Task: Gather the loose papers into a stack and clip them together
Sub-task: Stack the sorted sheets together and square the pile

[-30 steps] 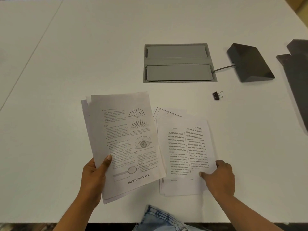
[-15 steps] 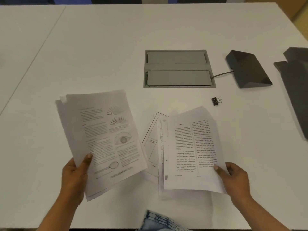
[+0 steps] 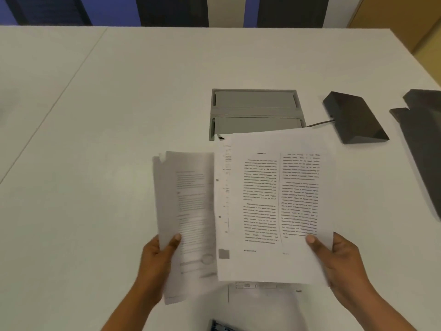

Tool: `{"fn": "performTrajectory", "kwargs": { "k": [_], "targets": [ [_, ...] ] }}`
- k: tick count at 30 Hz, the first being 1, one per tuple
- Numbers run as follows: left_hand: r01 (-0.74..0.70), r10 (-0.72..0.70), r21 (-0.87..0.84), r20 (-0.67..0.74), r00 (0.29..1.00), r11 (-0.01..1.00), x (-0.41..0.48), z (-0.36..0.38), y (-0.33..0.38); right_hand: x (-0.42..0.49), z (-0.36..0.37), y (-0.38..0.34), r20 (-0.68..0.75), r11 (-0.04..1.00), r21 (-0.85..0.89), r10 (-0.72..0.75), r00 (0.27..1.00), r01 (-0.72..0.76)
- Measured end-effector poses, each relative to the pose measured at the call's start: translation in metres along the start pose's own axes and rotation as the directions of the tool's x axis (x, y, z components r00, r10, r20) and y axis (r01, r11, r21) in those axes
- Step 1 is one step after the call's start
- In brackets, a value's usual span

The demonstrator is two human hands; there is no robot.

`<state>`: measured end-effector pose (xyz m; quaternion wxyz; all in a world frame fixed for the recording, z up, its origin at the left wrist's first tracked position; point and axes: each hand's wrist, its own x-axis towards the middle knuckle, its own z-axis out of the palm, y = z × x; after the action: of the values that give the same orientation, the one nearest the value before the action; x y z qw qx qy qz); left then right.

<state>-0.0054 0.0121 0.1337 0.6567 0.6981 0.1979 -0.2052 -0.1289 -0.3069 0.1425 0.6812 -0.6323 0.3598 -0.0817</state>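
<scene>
Both hands hold paper above the near edge of the white surface (image 3: pixel 119 115). The left hand (image 3: pixel 157 256) pinches a blurred sheaf of printed sheets (image 3: pixel 188 211) at its lower left, thumb on top. The right hand (image 3: pixel 338 261) grips a second sheaf of two-column text pages (image 3: pixel 274 199) by its lower right corner, and this sheaf overlaps the right edge of the other. One more sheet (image 3: pixel 262 297) lies flat on the surface beneath them. The raised pages cover the near edge of a grey recessed cable hatch (image 3: pixel 255 108) mid-surface. A dark wedge-shaped box (image 3: pixel 353 118) with a cable sits toward the right edge, with a dark flat panel (image 3: pixel 424 139) beyond it. No clip is visible.
</scene>
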Motion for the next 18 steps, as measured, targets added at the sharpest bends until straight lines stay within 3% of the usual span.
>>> {"fn": "performTrajectory", "kwargs": {
  "k": [6,9,15,18],
  "targets": [
    [0.071,-0.06,-0.042,0.228,0.972,0.997,-0.018,0.038,0.013,0.005,0.03,-0.013,0.068,0.995,-0.092,-0.034,0.997,0.04],
    [0.079,-0.064,-0.041,0.282,0.957,0.996,-0.021,0.044,0.023,0.008,0.035,-0.015,0.174,0.998,-0.058,0.031,0.984,-0.021],
    [0.164,-0.16,-0.007,0.186,0.97,0.986,-0.014,0.047,0.034,0.01,0.043,-0.013,0.233,0.993,-0.116,0.014,0.972,0.013],
    [0.119,-0.108,-0.023,0.272,0.956,0.993,-0.01,0.047,0.038,0.009,0.045,-0.014,0.271,0.991,-0.128,0.008,0.963,0.028]
  ]
}}
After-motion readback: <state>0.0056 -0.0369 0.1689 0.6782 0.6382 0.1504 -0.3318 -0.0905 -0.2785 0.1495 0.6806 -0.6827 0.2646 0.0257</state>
